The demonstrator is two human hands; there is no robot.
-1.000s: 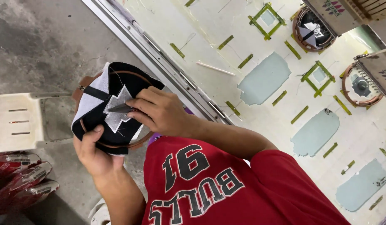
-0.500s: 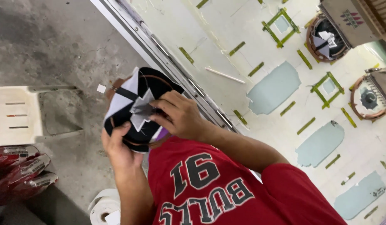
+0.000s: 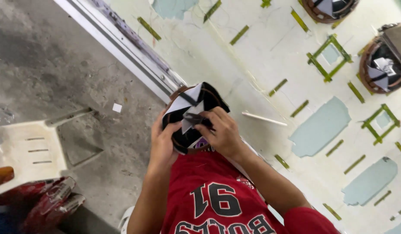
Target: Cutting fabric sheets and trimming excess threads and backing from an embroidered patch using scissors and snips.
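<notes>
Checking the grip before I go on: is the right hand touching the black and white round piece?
Touching. The head view shows the right hand with fingertips pressed on the black and white round piece.

Floor: bare grey concrete [image 3: 44,56], stained; a small white scrap [image 3: 117,107] lying on it
Worktable: pale cream surface [image 3: 269,56] with a metal edge rail [image 3: 135,52]; green tape markers [image 3: 329,58]; pale blue patches [image 3: 320,128]
Furniture: white plastic chair [image 3: 27,149] at left
Light: even daylight

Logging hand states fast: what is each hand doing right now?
Left hand: closed around the side of the black and white round piece, holding it.
Right hand: fingertips pinching a flap at the piece's middle.
</notes>
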